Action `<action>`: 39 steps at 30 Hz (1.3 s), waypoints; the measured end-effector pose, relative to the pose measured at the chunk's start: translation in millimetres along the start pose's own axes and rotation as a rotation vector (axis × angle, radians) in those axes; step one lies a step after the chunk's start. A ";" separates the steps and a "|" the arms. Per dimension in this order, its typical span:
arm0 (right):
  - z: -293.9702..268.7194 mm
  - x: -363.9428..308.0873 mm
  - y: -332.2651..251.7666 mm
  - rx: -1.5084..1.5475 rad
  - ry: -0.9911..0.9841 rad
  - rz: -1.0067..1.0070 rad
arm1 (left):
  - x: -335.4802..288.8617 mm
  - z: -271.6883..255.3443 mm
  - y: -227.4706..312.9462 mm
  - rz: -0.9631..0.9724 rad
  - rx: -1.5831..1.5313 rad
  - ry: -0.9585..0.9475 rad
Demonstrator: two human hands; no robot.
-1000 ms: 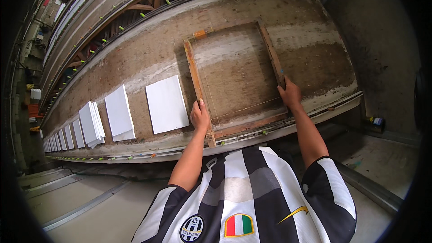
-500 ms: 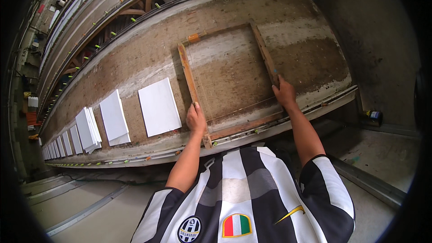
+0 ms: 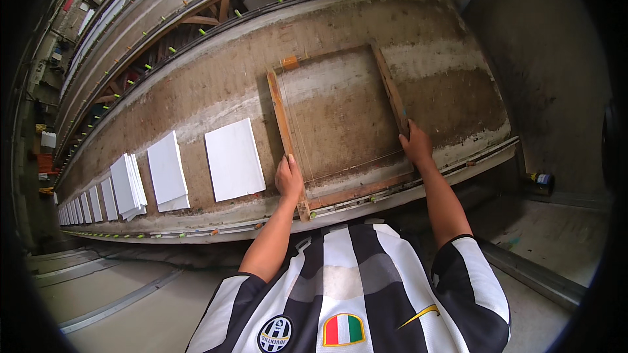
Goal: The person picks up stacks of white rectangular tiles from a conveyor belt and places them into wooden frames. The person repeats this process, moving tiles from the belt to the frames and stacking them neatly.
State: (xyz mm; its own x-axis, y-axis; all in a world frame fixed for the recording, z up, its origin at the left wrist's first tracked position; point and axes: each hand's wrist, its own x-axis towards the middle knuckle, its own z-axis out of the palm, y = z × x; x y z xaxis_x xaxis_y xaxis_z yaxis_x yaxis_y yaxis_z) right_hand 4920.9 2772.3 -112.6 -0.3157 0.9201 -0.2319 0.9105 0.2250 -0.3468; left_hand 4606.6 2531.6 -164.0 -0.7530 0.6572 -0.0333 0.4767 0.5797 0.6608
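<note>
A wooden screen frame [image 3: 280, 111] spans a long, stained work table [image 3: 451, 104] in front of me. Its side bars run away from me, and thin lines show just inside its edges; I cannot make out whether mesh fills it. My left hand [image 3: 288, 178] is closed around the left bar near its front end. On the right bar [image 3: 390, 88], my right hand [image 3: 417, 145] grips the near half. Just left of the frame lies a white sheet [image 3: 235, 160], apart from it. Whether the frame rests fully on the table cannot be told.
More white sheets [image 3: 168, 171] lie in a row leftward, with a thicker stack [image 3: 127, 186] among them. A rail with small green pegs [image 3: 373, 199] follows the table's near edge. A second long table [image 3: 124, 46] stands beyond a gap. A grey wall [image 3: 549, 78] rises at right.
The whole view has shifted a little, so the table and sheets sit slightly lower in the picture. Both hands keep their hold on the frame, which shows little movement over the table.
</note>
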 end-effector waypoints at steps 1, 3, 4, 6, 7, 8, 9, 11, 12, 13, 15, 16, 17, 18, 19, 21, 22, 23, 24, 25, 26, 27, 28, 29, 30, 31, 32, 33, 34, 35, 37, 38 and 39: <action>-1.4 1.4 -0.4 0.006 -0.013 0.010 | 1.1 -1.5 2.5 -0.004 -0.002 -0.014; 0.3 0.1 1.3 0.012 -0.004 0.011 | 1.5 -3.5 3.4 -0.014 -0.005 -0.047; 5.2 0.1 4.5 0.013 0.021 0.000 | 2.1 -2.0 1.8 -0.007 -0.005 -0.027; 6.1 -1.0 3.0 0.014 0.030 -0.007 | 0.9 1.6 -3.6 0.001 -0.001 0.010; 5.9 -0.7 2.4 0.014 0.020 -0.004 | 0.1 2.9 -6.5 0.005 0.001 0.017; 4.4 -0.8 2.0 0.013 0.011 0.001 | -0.7 2.0 -3.3 0.012 0.001 0.022; 4.9 -0.9 3.5 0.011 0.024 -0.010 | -1.6 0.9 -0.1 0.018 0.001 0.027; 6.8 -1.1 7.0 0.005 0.053 -0.034 | -3.7 -1.7 8.4 -0.001 0.022 0.017; 7.5 -1.3 7.9 -0.002 0.059 -0.035 | -3.5 -3.0 11.7 -0.010 0.032 0.013; 8.3 -1.8 8.8 -0.010 0.065 -0.035 | -2.6 -3.1 12.0 0.009 0.077 0.021; 3.0 -2.3 2.5 -0.024 0.034 -0.011 | -1.8 -3.4 8.5 0.044 0.167 0.036; 0.4 -1.8 -1.2 -0.031 -0.003 0.013 | -1.9 -3.8 6.5 0.062 0.191 0.041; -4.3 -1.0 -7.5 -0.037 -0.040 0.035 | -0.7 -7.0 6.0 0.079 0.218 0.049; -9.1 -1.3 -10.5 -0.050 -0.054 0.053 | 0.8 -9.8 5.4 0.095 0.244 0.058; -13.9 -3.1 -11.6 -0.063 -0.069 0.070 | 1.3 -11.5 5.3 0.073 0.256 -0.010; -17.3 -3.9 -19.6 -0.131 0.000 0.063 | 5.3 -23.7 9.8 0.025 0.289 -0.125; -16.7 -5.2 -22.4 -0.189 0.082 0.044 | 6.9 -27.1 8.7 0.033 0.279 -0.100; -13.7 -6.5 -30.7 -0.244 0.163 0.023 | 6.3 -28.5 5.0 0.039 0.272 -0.075; -12.1 -7.5 -46.2 -0.237 0.211 -0.022 | 6.6 -31.7 -0.9 0.041 0.267 -0.050; -11.0 -8.2 -63.3 -0.229 0.259 -0.069 | 8.5 -37.6 -9.0 0.045 0.240 -0.047; -7.0 -10.2 -76.3 -0.223 0.310 -0.104 | 9.0 -48.1 -2.7 0.022 0.186 -0.047; 3.1 -11.2 -92.5 -0.202 0.374 -0.203 | 11.7 -56.4 -8.1 0.048 0.155 -0.018; 13.8 -14.4 -110.6 -0.177 0.355 -0.273 | 14.6 -66.5 -15.1 0.074 0.125 0.012; 22.6 -19.9 -137.6 -0.150 0.336 -0.347 | 18.0 -76.6 -22.2 0.071 0.108 0.042; 32.1 -27.6 -165.7 -0.126 0.316 -0.416 | 21.7 -88.8 -28.8 0.061 0.089 0.060; 43.8 -35.9 -197.0 -0.076 0.259 -0.449 | 28.5 -101.6 -41.1 0.058 0.077 0.109; 58.2 -44.6 -226.8 -0.029 0.206 -0.522 | 34.2 -114.9 -55.3 0.055 0.065 0.158; 71.4 -53.9 -258.1 0.051 0.155 -0.608 | 41.0 -129.3 -70.5 0.041 0.080 0.214; 85.4 -67.2 -292.1 0.131 0.086 -0.627 | 48.3 -146.0 -87.8 0.026 0.096 0.269; 98.1 -80.6 -325.5 0.228 -0.077 -0.609 | 52.8 -163.2 -106.8 0.008 0.112 0.324; 134.3 -102.9 -386.1 0.275 -0.243 -0.660 | 62.8 -197.6 -148.4 -0.093 0.158 0.388; 168.7 -106.7 -404.8 0.377 -0.255 -0.725 | 69.8 -218.4 -163.1 -0.139 0.177 0.400; 182.7 -117.3 -437.8 0.454 -0.375 -0.680 | 75.3 -237.5 -188.5 -0.156 0.201 0.429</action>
State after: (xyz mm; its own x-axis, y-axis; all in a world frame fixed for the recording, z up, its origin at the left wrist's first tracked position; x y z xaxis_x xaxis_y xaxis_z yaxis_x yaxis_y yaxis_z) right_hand 4510.6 2507.3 -99.7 -0.8869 0.4512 -0.0990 0.3268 0.4614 -0.8248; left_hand 4352.3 2357.4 -112.9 -0.9208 0.3227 0.2190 0.3899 0.7644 0.5134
